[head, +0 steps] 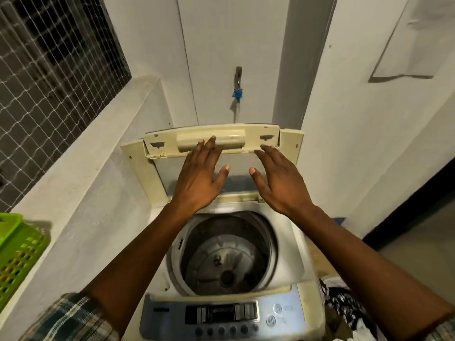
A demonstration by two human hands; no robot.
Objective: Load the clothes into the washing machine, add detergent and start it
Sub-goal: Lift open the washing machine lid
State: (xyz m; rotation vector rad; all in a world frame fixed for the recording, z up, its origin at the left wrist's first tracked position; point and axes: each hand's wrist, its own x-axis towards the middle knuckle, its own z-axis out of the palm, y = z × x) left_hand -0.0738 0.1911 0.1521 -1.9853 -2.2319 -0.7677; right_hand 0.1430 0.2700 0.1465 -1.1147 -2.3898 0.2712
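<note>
Lid (251, 140) raised | left hand (198, 179) flat on it | right hand (279, 179) spread beside

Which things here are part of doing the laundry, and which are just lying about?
For the job: washing machine, its raised lid, empty drum, control panel, clothes piled at its right, left hand and right hand, fingers straight, at the lid.

Lying about: green basket (contents unclear), wall tap, window netting.

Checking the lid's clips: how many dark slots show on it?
2: one slot left of the handle, one right of it. The lid is partly covered, so others may be hidden.
</note>
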